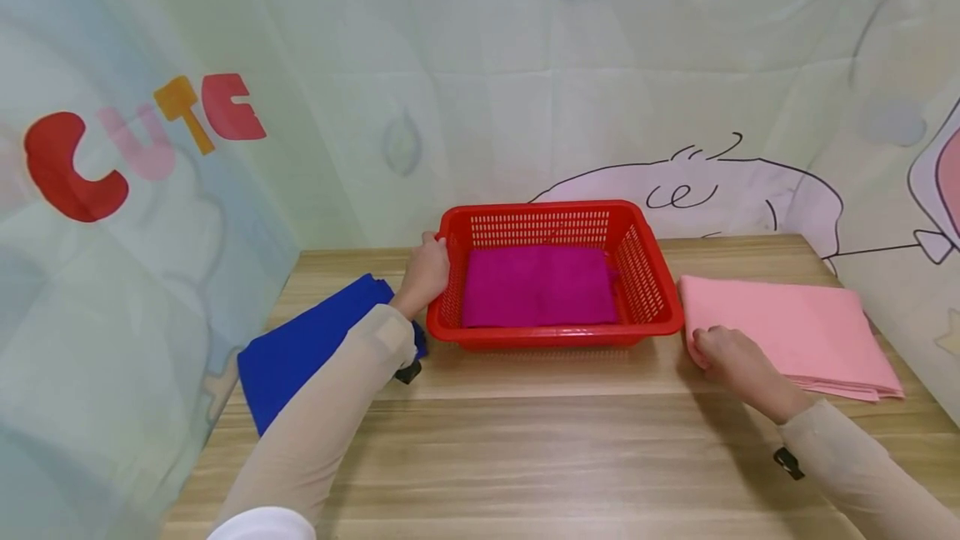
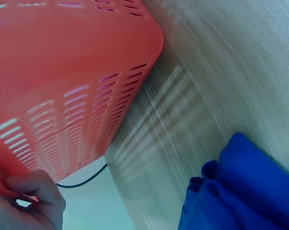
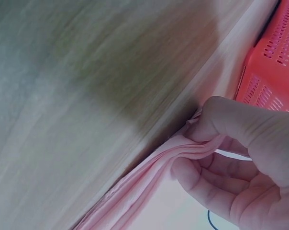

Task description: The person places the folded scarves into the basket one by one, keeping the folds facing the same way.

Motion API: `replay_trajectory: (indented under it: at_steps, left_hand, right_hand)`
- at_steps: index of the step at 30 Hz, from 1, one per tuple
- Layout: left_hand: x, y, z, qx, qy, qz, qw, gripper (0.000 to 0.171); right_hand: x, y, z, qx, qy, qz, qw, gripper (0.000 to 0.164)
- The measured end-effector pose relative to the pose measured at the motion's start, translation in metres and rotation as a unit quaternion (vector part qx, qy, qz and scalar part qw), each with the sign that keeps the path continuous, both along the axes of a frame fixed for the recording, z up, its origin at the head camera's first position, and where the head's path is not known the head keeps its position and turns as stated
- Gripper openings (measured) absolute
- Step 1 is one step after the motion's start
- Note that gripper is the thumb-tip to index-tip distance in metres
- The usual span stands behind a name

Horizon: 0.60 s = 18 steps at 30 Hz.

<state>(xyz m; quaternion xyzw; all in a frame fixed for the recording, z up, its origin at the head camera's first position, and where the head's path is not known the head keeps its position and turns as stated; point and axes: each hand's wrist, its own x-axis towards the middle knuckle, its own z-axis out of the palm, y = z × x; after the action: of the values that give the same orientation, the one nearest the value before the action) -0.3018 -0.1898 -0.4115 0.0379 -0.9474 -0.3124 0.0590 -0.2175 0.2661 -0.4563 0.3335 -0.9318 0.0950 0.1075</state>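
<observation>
A red plastic basket (image 1: 555,338) with slotted walls stands at the back middle of the table, and a folded magenta cloth (image 1: 538,286) lies inside it. My left hand (image 1: 426,275) grips the basket's left rim, fingers curled over it in the left wrist view. To the right of the basket lies a folded pink cloth (image 1: 795,327). My right hand (image 1: 731,363) pinches the near left edge of that cloth; the right wrist view shows its layers (image 3: 149,167) between thumb and fingers. A folded blue cloth (image 1: 315,348) lies left of the basket, partly hidden under my left forearm.
The wood-grain table (image 1: 555,448) runs up to a printed curtain (image 1: 480,90) at the back and sides. The pink cloth's left edge lies close beside the basket's right wall. A dark strap piece (image 1: 788,463) hangs at my right wrist.
</observation>
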Motion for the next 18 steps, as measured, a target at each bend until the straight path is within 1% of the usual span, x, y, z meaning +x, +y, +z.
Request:
replay_trajectory:
  at_steps: [12, 15, 18]
  left_hand:
    - [0.0002, 0.0012, 0.0007, 0.003, 0.005, -0.001, 1.0, 0.04]
    - [0.0006, 0.0012, 0.0008, 0.003, 0.005, 0.001, 1.0, 0.04]
    - [0.0012, 0.0008, 0.0007, 0.001, 0.007, 0.002, 1.0, 0.04]
  right_hand:
    - [0.0067, -0.0016, 0.0015, 0.013, -0.001, -0.003, 1.0, 0.042]
    - [0.0079, -0.0018, -0.0005, 0.005, 0.017, 0.009, 1.0, 0.042]
    - [0.0079, -0.0005, -0.006, -0.004, 0.051, 0.026, 0.998, 0.042]
